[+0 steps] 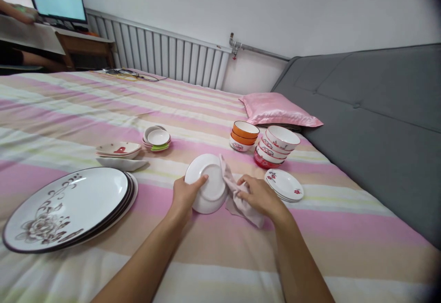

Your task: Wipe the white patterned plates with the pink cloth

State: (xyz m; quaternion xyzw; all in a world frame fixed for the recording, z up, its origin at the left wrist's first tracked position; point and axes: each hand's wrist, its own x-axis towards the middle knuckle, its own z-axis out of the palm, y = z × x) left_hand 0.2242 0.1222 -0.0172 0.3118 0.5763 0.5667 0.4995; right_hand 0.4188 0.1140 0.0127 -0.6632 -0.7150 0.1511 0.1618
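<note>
My left hand (188, 193) grips the left edge of a white plate (206, 197), thumb lying across its underside, which faces me with the foot ring showing. A pale pink cloth (243, 204) is bunched in my right hand (258, 193), and its upper fold touches the plate's right rim. To the right of that hand lies a small stack of white plates with red flowers (285, 184). Behind it stand a stack of white and red bowls (277, 147) and a shorter stack of orange and white bowls (244, 136).
Large oval plates with a brown flower print (76, 206) are stacked at left. Beyond them sit shallow dishes (119, 151) and small saucers (158, 137). All rest on a striped bedsheet (193, 280). A pink pillow (279, 108) lies by the grey headboard (372, 101). Another person's arm (17, 13) shows at upper left.
</note>
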